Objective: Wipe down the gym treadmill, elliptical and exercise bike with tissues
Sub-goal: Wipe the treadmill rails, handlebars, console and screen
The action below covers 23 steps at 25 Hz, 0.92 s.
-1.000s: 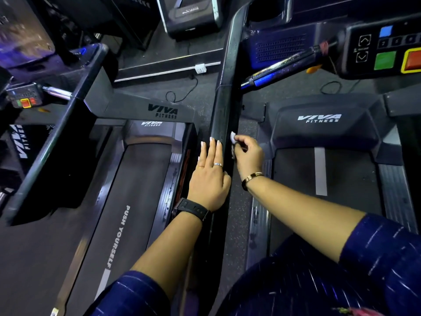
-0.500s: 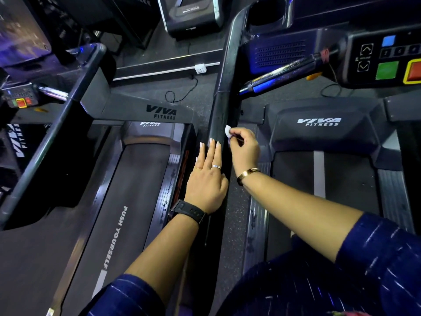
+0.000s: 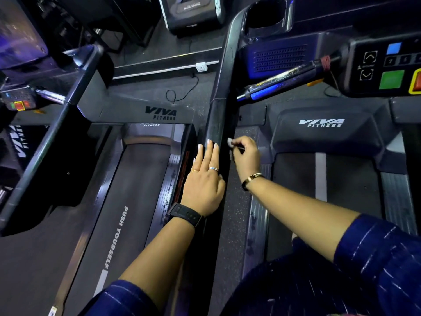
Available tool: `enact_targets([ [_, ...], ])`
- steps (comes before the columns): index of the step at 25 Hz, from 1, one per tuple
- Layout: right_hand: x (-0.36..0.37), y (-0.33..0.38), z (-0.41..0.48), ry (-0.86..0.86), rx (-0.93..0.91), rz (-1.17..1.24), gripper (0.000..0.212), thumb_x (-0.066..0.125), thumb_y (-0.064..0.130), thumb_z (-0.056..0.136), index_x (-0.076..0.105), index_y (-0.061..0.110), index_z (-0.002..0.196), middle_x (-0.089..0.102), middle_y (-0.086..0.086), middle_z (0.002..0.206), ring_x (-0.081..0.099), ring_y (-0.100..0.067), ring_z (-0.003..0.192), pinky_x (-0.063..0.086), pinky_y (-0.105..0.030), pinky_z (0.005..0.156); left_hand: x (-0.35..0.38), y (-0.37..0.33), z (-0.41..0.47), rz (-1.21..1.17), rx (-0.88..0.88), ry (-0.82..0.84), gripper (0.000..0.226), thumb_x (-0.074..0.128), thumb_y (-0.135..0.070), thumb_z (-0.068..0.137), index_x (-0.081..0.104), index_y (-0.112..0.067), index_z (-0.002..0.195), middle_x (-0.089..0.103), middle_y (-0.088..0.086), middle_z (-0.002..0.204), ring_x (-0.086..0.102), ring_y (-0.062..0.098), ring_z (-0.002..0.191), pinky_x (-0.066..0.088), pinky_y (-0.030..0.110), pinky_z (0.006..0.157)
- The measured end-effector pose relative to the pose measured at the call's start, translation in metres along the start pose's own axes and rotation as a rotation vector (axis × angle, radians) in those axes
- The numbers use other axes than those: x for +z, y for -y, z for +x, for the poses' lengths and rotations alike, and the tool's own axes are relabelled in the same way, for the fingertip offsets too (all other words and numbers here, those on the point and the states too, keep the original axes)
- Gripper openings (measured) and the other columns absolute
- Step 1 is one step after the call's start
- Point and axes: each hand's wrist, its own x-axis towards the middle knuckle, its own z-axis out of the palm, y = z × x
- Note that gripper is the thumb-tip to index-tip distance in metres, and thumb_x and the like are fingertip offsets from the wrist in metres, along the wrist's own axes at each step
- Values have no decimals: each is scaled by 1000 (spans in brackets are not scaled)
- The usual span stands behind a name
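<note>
I look down on the black side handrail [image 3: 219, 92] of the right treadmill [image 3: 323, 133]. My left hand [image 3: 205, 176] lies flat on the rail with its fingers straight. Just to the right, my right hand [image 3: 246, 157] pinches a small white tissue [image 3: 230, 142] against the rail's right side. Most of the tissue is hidden inside the fingers.
A second treadmill [image 3: 127, 201] with a "PUSH YOURSELF" belt runs on the left, its own rail [image 3: 45, 142] slanting beside it. The right treadmill's console [image 3: 387, 69] with green and red buttons and a chrome grip bar [image 3: 284, 80] hang above. Cables and a socket lie on the floor.
My right hand with the tissue has slid up the rail, away from me. My left hand has followed a little along the rail.
</note>
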Motion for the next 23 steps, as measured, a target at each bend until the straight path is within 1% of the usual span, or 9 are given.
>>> enact_targets([
  [3,-4,9,-17,4,-142,25,21,56,-15,74,67,0,83,58,2,90,59,-8,84,49,-21,78,1,1,7,-11,-4,-9,80,16,-31,78,5,-8,154,-1,8,163,-12,21,148,12,46,123],
  [6,-13,-8,-42,79,-150,-34,20,60,-18,74,66,-1,85,59,0,89,56,-3,81,47,-15,75,1,0,15,-13,9,-17,78,18,-30,79,3,-7,152,0,9,162,-11,22,148,9,43,123],
  [9,-4,-18,-9,33,-77,-54,15,64,-14,76,65,0,81,60,-8,84,59,-16,77,48,-27,70,0,0,26,5,6,-19,78,18,-30,79,2,-8,152,2,10,162,-9,23,149,9,42,123],
  [12,6,0,32,-45,-38,-42,13,63,-10,79,66,2,82,61,-4,87,62,-23,80,50,-34,73,1,0,32,21,2,-25,79,19,-29,79,6,-6,154,3,11,163,-8,25,150,7,41,123],
  [15,6,15,19,-54,-115,-29,16,59,-9,78,67,2,88,62,-6,90,57,-12,83,47,-23,75,-1,-1,37,-22,6,-16,82,20,-30,76,7,-6,154,0,9,162,-10,25,150,5,41,124],
  [17,1,8,-2,6,-69,-9,17,60,-11,80,66,2,91,58,-3,92,54,-5,82,47,-18,75,-3,-1,47,-62,-6,-6,82,21,-30,77,5,-8,154,-1,7,163,-11,23,150,7,43,123],
  [18,0,1,-7,30,-33,-6,17,61,-11,81,66,2,91,58,-2,92,55,-7,82,47,-20,74,-5,-1,53,-73,-21,-1,80,22,-28,79,4,-9,154,-2,6,163,-11,22,150,8,44,123],
  [20,4,-15,4,40,73,-13,13,62,-8,84,66,2,91,60,-9,93,57,-15,82,45,-24,73,-6,-2,66,-69,-42,1,78,23,-28,81,0,-11,154,-5,3,162,-12,21,149,11,47,122],
  [23,16,-18,47,10,207,-46,15,58,-10,84,65,-1,93,63,-21,98,57,-21,85,37,-17,75,-6,-2,76,-36,-36,1,80,16,-33,79,-1,-12,154,-4,5,163,-11,24,150,14,50,121],
])
